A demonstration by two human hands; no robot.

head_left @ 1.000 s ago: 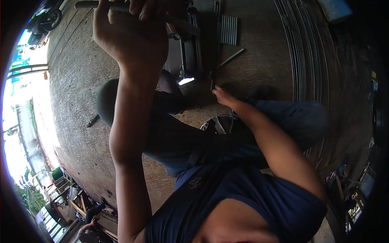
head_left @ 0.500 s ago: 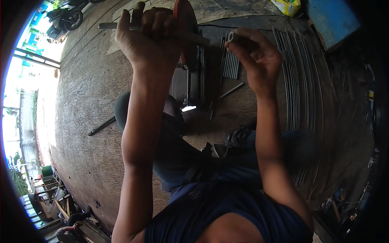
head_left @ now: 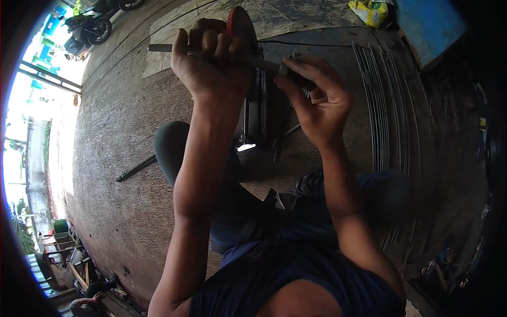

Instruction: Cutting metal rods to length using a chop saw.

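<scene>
My left hand (head_left: 214,66) is closed round a grey threaded rod (head_left: 160,48), which lies roughly level and pokes out on both sides of the fist. At the rod's right end, my right hand (head_left: 323,98) pinches a small metal nut (head_left: 283,70) between thumb and fingers. The nut meets the rod's tip; whether it has gone onto the thread I cannot tell. Just beyond my left hand stands a machine with a round red guard (head_left: 239,25), partly hidden by my hand and forearm.
Long thin metal rods (head_left: 377,105) lie on the floor to the right. A yellow bag (head_left: 371,14) and a blue box (head_left: 435,29) are at the far right. A dark bar (head_left: 136,168) lies left of my knee. Motorcycles (head_left: 95,29) stand far left; another person (head_left: 87,302) is at lower left.
My right hand has come left and slightly down, bringing the nut to the rod's end. My left hand has shifted right and a little nearer with the rod.
</scene>
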